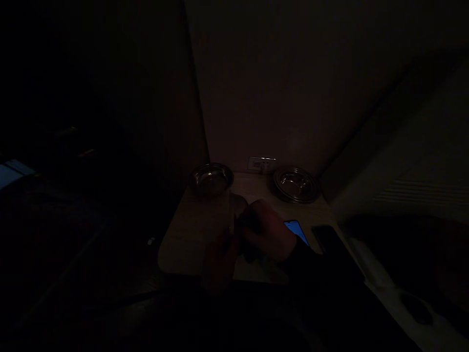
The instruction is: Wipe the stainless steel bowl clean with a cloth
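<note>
The scene is very dark. My right hand (pixel 269 231) is above the table with its fingers curled closed. My left hand (pixel 220 261) is lower and to the left, its fingers closed and almost touching the right. A flat, greyish thing (pixel 238 204) with a rounded top and a thin pale edge rises between them. It may be a blade, but the dark hides its kind. What the fingers of each hand grip cannot be made out.
On the light wooden table (pixel 183 239) stand a metal bowl (pixel 211 178) at the back left and stacked metal dishes (pixel 296 185) at the back right. A lit phone (pixel 296 231) and a dark flat object (pixel 328 238) lie to the right. A socket (pixel 261 163) is on the wall.
</note>
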`<control>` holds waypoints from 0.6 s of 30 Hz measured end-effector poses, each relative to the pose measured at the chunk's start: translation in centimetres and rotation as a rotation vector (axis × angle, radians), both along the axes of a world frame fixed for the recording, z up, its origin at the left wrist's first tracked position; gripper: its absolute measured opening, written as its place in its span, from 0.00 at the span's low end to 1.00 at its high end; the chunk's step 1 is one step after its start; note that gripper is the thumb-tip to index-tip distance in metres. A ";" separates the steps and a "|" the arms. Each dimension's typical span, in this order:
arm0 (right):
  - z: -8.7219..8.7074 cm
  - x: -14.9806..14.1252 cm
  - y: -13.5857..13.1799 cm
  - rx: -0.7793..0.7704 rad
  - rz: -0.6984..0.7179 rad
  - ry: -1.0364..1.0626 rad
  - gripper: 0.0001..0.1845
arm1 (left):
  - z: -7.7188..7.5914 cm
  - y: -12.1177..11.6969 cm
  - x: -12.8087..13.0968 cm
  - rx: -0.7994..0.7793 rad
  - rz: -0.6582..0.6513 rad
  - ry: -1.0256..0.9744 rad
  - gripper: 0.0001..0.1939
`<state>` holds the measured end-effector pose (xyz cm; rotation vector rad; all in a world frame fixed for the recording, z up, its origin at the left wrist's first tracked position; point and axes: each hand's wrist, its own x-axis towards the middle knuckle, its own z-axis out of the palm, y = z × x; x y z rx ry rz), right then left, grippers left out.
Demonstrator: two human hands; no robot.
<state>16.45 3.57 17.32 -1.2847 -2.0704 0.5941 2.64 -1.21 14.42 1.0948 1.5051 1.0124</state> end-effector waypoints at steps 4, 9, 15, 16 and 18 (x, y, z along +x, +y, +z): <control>0.2 -0.1 0.0 -0.028 0.004 0.006 0.11 | -0.1 0.0 0.0 -0.005 -0.001 -0.034 0.18; 0.1 -0.1 0.0 -0.010 -0.012 0.006 0.10 | 0.0 0.0 0.1 -0.001 0.019 -0.009 0.19; 0.0 0.6 0.0 -0.051 0.004 0.032 0.09 | -0.4 -0.4 0.0 -0.026 -0.015 -0.039 0.18; 0.0 0.6 0.0 -0.040 0.010 0.028 0.09 | -0.5 -0.4 0.0 -0.029 -0.014 -0.042 0.18; 0.2 0.7 0.1 -0.023 0.052 0.021 0.10 | -0.5 -0.5 -0.1 -0.030 -0.008 -0.030 0.18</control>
